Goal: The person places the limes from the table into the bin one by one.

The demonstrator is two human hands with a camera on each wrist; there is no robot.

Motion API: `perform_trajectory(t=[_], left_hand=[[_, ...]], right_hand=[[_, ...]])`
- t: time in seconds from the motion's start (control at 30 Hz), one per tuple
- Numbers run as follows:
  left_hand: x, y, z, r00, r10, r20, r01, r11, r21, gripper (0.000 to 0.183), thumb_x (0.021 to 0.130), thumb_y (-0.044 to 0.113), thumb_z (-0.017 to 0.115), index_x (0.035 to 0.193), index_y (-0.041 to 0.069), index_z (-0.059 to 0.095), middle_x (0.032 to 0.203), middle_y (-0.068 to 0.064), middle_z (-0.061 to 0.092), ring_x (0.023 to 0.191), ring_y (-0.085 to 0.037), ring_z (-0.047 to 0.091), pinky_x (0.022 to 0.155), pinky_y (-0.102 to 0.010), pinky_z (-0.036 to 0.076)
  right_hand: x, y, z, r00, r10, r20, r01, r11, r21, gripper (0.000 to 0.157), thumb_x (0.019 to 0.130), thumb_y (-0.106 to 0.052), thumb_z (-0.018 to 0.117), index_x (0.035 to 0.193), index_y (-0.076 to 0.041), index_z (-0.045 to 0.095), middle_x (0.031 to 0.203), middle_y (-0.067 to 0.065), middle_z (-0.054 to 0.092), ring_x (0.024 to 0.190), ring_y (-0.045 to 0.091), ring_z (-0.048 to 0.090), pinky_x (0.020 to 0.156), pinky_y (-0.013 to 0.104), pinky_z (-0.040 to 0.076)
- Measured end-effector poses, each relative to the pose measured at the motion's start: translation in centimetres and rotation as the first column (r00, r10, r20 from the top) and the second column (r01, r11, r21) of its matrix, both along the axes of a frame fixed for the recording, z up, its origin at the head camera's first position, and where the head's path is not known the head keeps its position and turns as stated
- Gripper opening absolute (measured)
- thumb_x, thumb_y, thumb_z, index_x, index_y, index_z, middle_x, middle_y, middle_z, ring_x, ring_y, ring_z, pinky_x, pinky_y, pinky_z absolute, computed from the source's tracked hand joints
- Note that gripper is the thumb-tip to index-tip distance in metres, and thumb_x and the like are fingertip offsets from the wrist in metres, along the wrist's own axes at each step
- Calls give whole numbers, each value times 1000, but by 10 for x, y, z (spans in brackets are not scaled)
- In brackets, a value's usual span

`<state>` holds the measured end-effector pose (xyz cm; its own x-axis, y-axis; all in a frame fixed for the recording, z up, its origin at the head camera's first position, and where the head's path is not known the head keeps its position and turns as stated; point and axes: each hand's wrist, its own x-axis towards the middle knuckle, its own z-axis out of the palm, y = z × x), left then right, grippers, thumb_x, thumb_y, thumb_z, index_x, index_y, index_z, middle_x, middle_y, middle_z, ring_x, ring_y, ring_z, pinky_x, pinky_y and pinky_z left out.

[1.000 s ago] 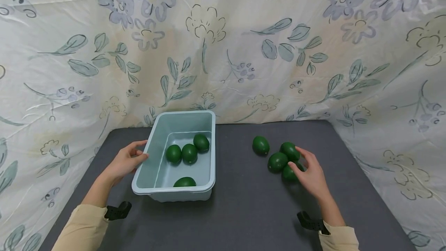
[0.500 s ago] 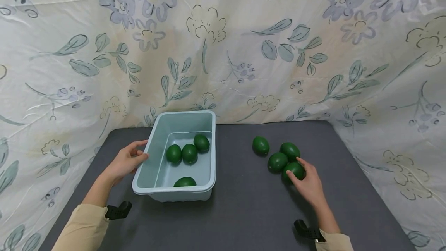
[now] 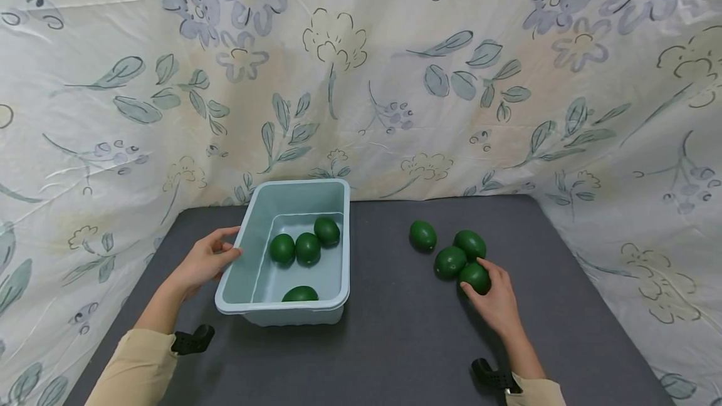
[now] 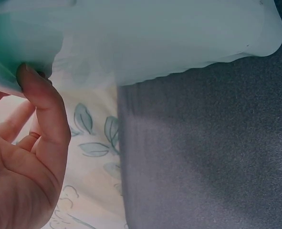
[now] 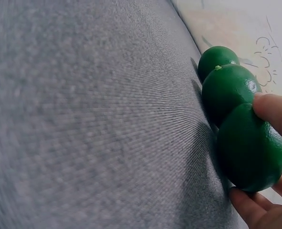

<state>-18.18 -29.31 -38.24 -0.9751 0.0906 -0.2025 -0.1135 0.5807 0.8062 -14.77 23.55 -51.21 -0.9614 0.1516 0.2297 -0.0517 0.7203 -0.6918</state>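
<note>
In the head view my left hand [image 3: 204, 262] pinches the left rim of a pale blue-green plastic tub [image 3: 282, 307]. The left wrist view shows the thumb [image 4: 40, 88] pressed on the tub's edge. Several dark green avocados [image 3: 307, 249] lie inside the tub. To the right, my right hand [image 3: 499, 299] holds the nearest avocado [image 3: 475, 277] of a small cluster between thumb and fingers. That avocado [image 5: 250, 148] still looks to be at table level in the right wrist view, beside another avocado [image 5: 229, 90].
Two more avocados of the cluster, one at left [image 3: 450, 262] and one behind [image 3: 470, 245], almost touch the held one. A separate avocado [image 3: 422, 235] lies farther back. A dark grey cloth [image 3: 395, 343] covers the table, and a floral curtain [image 3: 383, 80] hangs behind it.
My right hand has moved slightly left and toward me, and its thumb and fingers have closed round the nearest avocado. The left hand and the tub have stayed in place.
</note>
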Motion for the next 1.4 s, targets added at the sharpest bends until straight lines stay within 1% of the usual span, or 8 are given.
perform_trajectory(t=[0.13, 0.27, 0.4, 0.63, 0.9, 1.2, 1.4], left_hand=[[0, 0, 0, 1000, 0, 0, 0, 1000, 2, 63, 92, 20, 55, 145, 8, 23, 103, -19, 53, 80, -21, 58, 64, -38, 53], [0, 0, -1, 1000, 0, -1, 0, 1000, 6, 63, 92, 20, 55, 145, 7, 23, 103, -19, 53, 79, -21, 59, 63, -37, 53], [0, 0, -1, 1000, 4, 3, -4, 1000, 12, 63, 92, 20, 55, 145, 7, 23, 102, -18, 53, 80, -21, 60, 64, -38, 53], [0, 1, -1, 1000, 7, 6, -7, 1000, 13, 63, 93, 21, 55, 145, 7, 23, 103, -19, 53, 81, -21, 60, 66, -40, 53], [1, 1, 0, 1000, 1, -1, -1, 1000, 9, 63, 93, 21, 55, 145, 6, 23, 104, -19, 54, 81, -21, 60, 65, -39, 53], [0, 1, 0, 1000, 3, -5, -3, 1000, 8, 63, 92, 20, 55, 145, 6, 22, 104, -19, 54, 80, -21, 60, 64, -39, 53], [1, 2, 2, 1000, 5, 0, -5, 1000, 5, 62, 93, 19, 54, 145, 5, 23, 104, -19, 54, 80, -21, 60, 64, -38, 53]], right_hand=[[1, -1, 0, 1000, -15, -11, 15, 1000, -5, 61, 82, -20, 69, 134, -3, 42, 131, 29, 34, 108, 44, 44, 80, 58, 40], [3, -2, 0, 1000, -23, -1, 23, 1000, -17, 62, 81, -20, 70, 134, -3, 42, 131, 28, 34, 108, 43, 44, 80, 57, 40], [4, -2, 0, 999, -31, 17, 32, 999, -28, 62, 82, -20, 69, 135, -4, 40, 132, 28, 32, 112, 44, 41, 83, 59, 38], [4, 0, 4, 998, -55, 9, 55, 998, -41, 63, 82, -20, 69, 136, -5, 40, 133, 27, 32, 112, 44, 42, 84, 58, 38], [2, 1, 10, 999, -48, -16, 47, 998, -43, 63, 81, -22, 70, 135, -5, 41, 133, 27, 33, 112, 43, 42, 83, 59, 38], [0, -4, 18, 998, -29, -56, 26, 998, -49, 63, 82, -21, 70, 136, -6, 41, 133, 26, 33, 108, 41, 45, 78, 52, 45], [-3, -8, 23, 996, -26, -81, 21, 998, -61, 63, 81, -19, 70, 136, -7, 41, 134, 25, 33, 110, 40, 44, 79, 52, 45]])
